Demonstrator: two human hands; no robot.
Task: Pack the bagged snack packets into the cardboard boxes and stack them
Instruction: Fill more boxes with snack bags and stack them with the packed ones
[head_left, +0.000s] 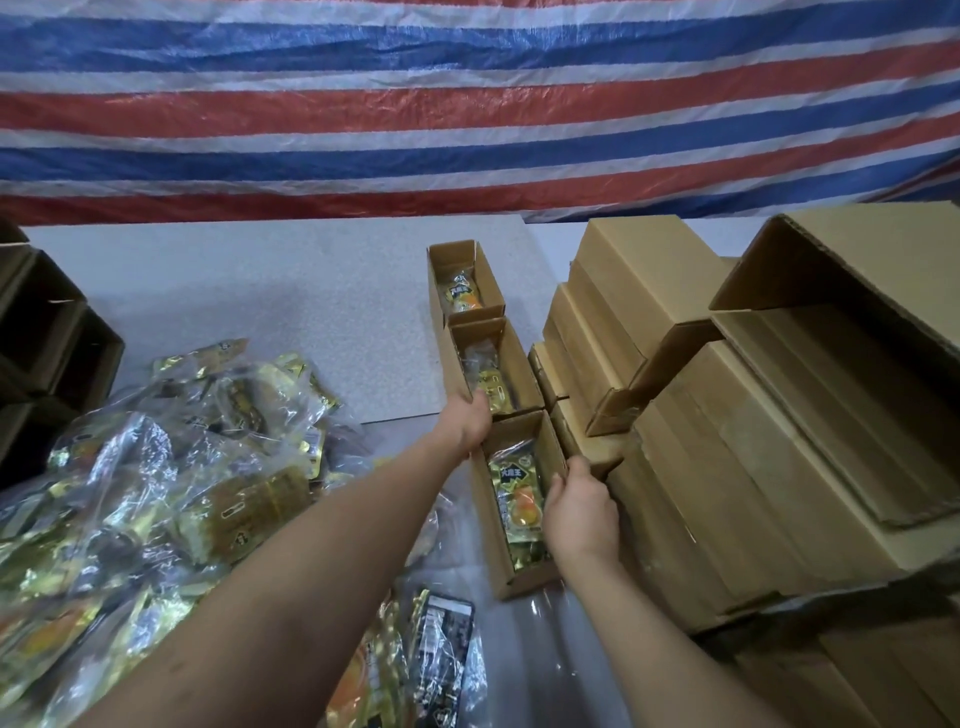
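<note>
Dim, flat indoor light; glare glints off the plastic bags (156, 467) lower left; wide-angle edges bow and blur.

Three open cardboard boxes (496, 395) run in a line from frame centre toward the top, each with a snack packet (517, 501) inside. A pile of bagged packets (156, 467) lies at lower left, and stacked closed boxes (727, 441) fill the right. The tarp (467, 104) hangs behind the table (234, 301).
</note>
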